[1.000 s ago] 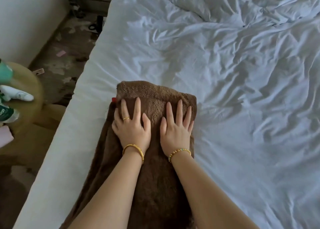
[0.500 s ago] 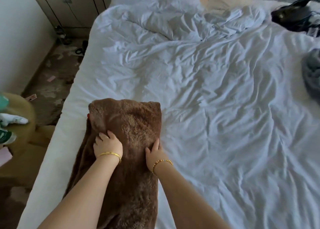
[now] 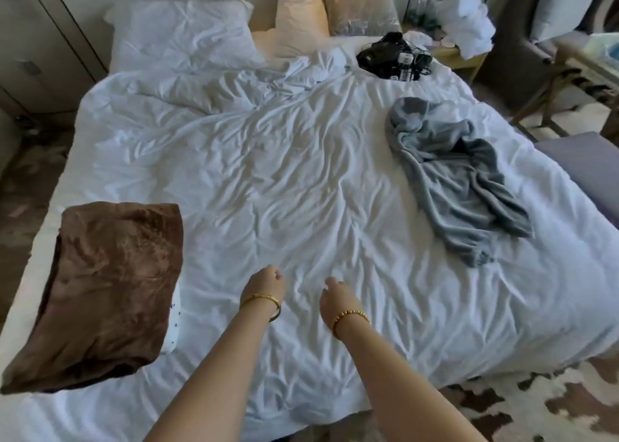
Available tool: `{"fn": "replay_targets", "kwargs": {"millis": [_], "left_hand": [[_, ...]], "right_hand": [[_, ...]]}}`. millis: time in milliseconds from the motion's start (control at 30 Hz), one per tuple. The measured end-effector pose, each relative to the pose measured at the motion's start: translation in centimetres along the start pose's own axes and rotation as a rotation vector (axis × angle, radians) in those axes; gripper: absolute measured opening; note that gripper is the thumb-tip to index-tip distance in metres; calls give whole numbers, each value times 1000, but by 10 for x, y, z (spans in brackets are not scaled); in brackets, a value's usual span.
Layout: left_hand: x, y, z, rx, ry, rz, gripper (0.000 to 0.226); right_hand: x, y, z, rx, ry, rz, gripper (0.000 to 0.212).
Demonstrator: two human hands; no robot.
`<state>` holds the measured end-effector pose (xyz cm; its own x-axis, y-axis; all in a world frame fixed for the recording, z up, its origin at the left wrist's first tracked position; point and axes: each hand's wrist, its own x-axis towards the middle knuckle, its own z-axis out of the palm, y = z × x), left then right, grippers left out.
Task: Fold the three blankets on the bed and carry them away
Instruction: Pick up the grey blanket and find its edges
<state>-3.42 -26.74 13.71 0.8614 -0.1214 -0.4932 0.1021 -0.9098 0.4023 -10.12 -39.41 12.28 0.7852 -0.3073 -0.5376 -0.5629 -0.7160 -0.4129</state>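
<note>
The brown blanket (image 3: 104,291) lies folded at the near left edge of the bed (image 3: 268,173), so that step looks finished. The grey blanket (image 3: 459,180) sprawls crumpled at the far right, well apart from both hands; it is likely next and calls for a reach across. A third blanket is not visible. The left hand (image 3: 266,282) and right hand (image 3: 336,296) hover empty over the sheet, fingers loosely curled. Half a second ago both pressed on the brown blanket; now they are off it.

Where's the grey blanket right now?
The grey blanket lies crumpled and unfolded on the right side of the bed, below the black bag and far from the folded brown blanket.
</note>
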Motion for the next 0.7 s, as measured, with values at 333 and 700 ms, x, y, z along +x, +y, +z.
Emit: {"fn": "replay_targets", "kwargs": {"millis": [333,700], "left_hand": [[-48,212,102,23,-130,255,38],[26,361,190,134,-241,282,52]], "right_hand": [[-34,202,-115,51,132,150,35],[46,325,-214,75,82,256,40]]}}
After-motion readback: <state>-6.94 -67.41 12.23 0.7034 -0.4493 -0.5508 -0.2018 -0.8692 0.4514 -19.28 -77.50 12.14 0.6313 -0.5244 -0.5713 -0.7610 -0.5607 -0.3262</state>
